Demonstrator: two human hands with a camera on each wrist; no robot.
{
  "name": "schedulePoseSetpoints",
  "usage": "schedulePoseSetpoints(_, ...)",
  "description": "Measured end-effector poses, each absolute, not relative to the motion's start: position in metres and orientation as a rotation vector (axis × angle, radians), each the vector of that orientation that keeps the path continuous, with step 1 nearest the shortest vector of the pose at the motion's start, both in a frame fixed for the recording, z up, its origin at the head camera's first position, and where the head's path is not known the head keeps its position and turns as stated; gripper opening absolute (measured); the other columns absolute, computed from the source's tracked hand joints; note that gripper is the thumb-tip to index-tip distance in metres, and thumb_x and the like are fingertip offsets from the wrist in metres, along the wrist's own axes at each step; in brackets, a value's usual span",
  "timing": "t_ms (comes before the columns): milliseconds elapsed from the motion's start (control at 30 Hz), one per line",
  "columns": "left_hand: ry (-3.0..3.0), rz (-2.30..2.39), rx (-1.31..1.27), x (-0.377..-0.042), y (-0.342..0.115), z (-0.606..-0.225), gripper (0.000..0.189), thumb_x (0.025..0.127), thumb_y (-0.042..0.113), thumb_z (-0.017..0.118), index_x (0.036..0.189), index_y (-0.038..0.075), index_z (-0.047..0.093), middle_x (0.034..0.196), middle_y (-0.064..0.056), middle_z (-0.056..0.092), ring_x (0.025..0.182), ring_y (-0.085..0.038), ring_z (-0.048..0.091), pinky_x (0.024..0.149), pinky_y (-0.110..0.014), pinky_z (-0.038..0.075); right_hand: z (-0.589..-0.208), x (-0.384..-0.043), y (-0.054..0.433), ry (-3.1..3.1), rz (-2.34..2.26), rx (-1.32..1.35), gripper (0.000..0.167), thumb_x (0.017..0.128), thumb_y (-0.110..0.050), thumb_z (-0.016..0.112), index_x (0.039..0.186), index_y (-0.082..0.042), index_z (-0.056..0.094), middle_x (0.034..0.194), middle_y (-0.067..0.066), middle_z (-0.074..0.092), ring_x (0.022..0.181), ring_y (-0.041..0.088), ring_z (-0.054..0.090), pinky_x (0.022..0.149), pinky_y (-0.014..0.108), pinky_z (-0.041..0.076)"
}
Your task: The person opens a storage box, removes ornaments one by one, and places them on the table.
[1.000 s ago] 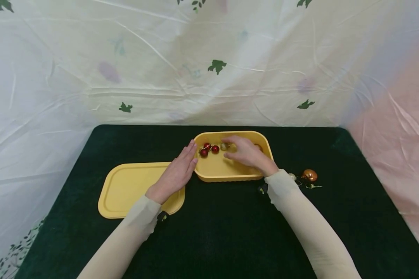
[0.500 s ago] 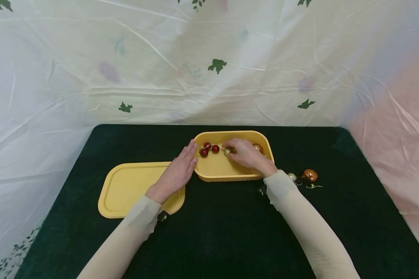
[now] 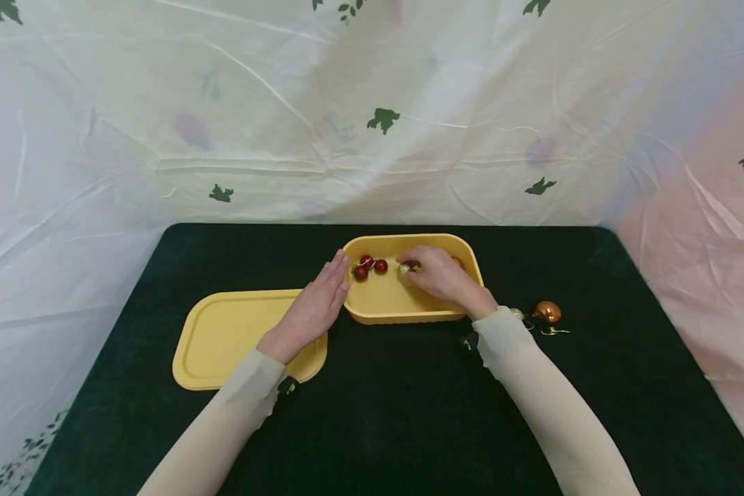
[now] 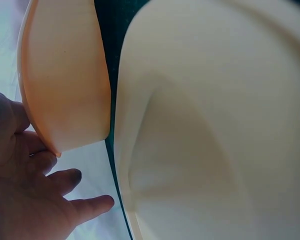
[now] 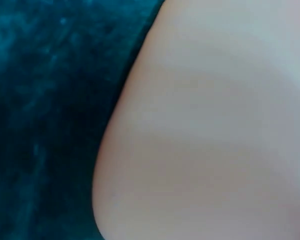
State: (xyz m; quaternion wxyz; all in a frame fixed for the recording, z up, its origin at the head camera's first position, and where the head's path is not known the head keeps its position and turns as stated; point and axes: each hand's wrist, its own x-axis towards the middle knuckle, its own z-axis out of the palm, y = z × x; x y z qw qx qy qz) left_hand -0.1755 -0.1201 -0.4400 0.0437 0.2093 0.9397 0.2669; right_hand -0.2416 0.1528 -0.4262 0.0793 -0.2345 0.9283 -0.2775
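Observation:
In the head view, a yellow box (image 3: 403, 318) stands at the back middle of the table. My left hand (image 3: 310, 310) lies with straight fingers against its left end; in the left wrist view the fingertips touch the rim of the box (image 4: 65, 75). My right hand (image 3: 440, 275) reaches inside and pinches a small gold bauble (image 3: 404, 270) between thumb and fingers. Several red baubles (image 3: 381, 266) sit at the box's left end. A larger copper-coloured bauble (image 3: 458, 262) is partly hidden behind the right hand. The right wrist view shows only the box wall (image 5: 200, 130) up close.
A yellow lid (image 3: 223, 337) lies flat on the dark green tablecloth (image 3: 372, 413), partly under the left forearm. Right of the box are a copper bauble (image 3: 547, 312) and a pale gold one (image 3: 517, 313), close to the right sleeve. A patterned curtain (image 3: 285, 138) hangs behind.
My right thumb and fingers have closed on the gold bauble, which has moved slightly right and toward me inside the box. The left hand has stayed in place.

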Motion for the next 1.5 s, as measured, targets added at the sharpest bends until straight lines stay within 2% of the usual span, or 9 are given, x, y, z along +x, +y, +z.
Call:
schedulePoseSetpoints(133, 2.87, 0.819, 0.638, -0.175, -0.12, -0.44, 0.058, 0.114, 0.028, 0.036, 0.165, 0.005, 0.02, 0.173, -0.01, 0.009, 0.156, -0.036, 0.019, 0.124, -0.053, 0.022, -0.421, -0.233, 0.158, 2.798, -0.878, -0.713, 0.033, 0.099, -0.014, 0.07, 0.13, -0.001, 0.07, 0.125, 0.014, 0.071, 0.114, 0.029, 0.065, 0.102, 0.048, 0.052)
schedulePoseSetpoints(467, 2.856, 0.841, 0.62, -0.174, -0.12, -0.439, 0.059, 0.114, 0.03, 0.036, 0.165, 0.007, 0.019, 0.174, -0.007, 0.008, 0.157, -0.034, 0.019, 0.125, -0.052, 0.022, -0.41, -0.209, 0.176, 2.804, -0.996, -0.654, 0.036, 0.1, -0.02, 0.071, 0.132, -0.004, 0.068, 0.125, 0.01, 0.069, 0.114, 0.027, 0.064, 0.101, 0.049, 0.053)
schedulePoseSetpoints(767, 2.855, 0.851, 0.611, -0.175, -0.121, -0.437, 0.058, 0.115, 0.03, 0.034, 0.166, 0.007, 0.018, 0.174, -0.008, 0.008, 0.157, -0.033, 0.018, 0.126, -0.051, 0.02, -0.4, -0.19, 0.193, 2.851, -1.101, -0.665, 0.037, 0.099, -0.024, 0.074, 0.131, -0.007, 0.069, 0.121, 0.006, 0.07, 0.109, 0.025, 0.065, 0.092, 0.048, 0.056)
schedulePoseSetpoints(900, 2.85, 0.861, 0.616, -0.174, -0.121, -0.436, 0.058, 0.115, 0.029, 0.034, 0.165, 0.006, 0.017, 0.174, -0.008, 0.007, 0.157, -0.033, 0.017, 0.126, -0.051, 0.019, -0.395, -0.183, 0.202, 2.872, -1.114, -0.65, 0.036, 0.099, -0.026, 0.074, 0.131, -0.01, 0.07, 0.12, 0.005, 0.07, 0.108, 0.022, 0.065, 0.093, 0.048, 0.056)
schedulePoseSetpoints(1133, 2.846, 0.866, 0.61, -0.175, -0.121, -0.436, 0.058, 0.115, 0.03, 0.034, 0.166, 0.007, 0.018, 0.174, -0.008, 0.007, 0.157, -0.034, 0.018, 0.126, -0.051, 0.02, -0.389, -0.171, 0.221, 2.911, -1.159, -0.649, 0.034, 0.098, -0.026, 0.074, 0.128, -0.011, 0.071, 0.119, 0.004, 0.07, 0.107, 0.028, 0.065, 0.093, 0.053, 0.055)
schedulePoseSetpoints(1500, 2.843, 0.859, 0.6, -0.176, -0.121, -0.437, 0.058, 0.115, 0.032, 0.033, 0.166, 0.008, 0.018, 0.174, -0.006, 0.006, 0.158, -0.031, 0.017, 0.126, -0.049, 0.019, -0.387, -0.156, 0.246, 2.986, -1.155, -0.597, 0.035, 0.1, -0.029, 0.071, 0.129, -0.008, 0.069, 0.123, 0.007, 0.07, 0.114, 0.029, 0.066, 0.096, 0.057, 0.054)
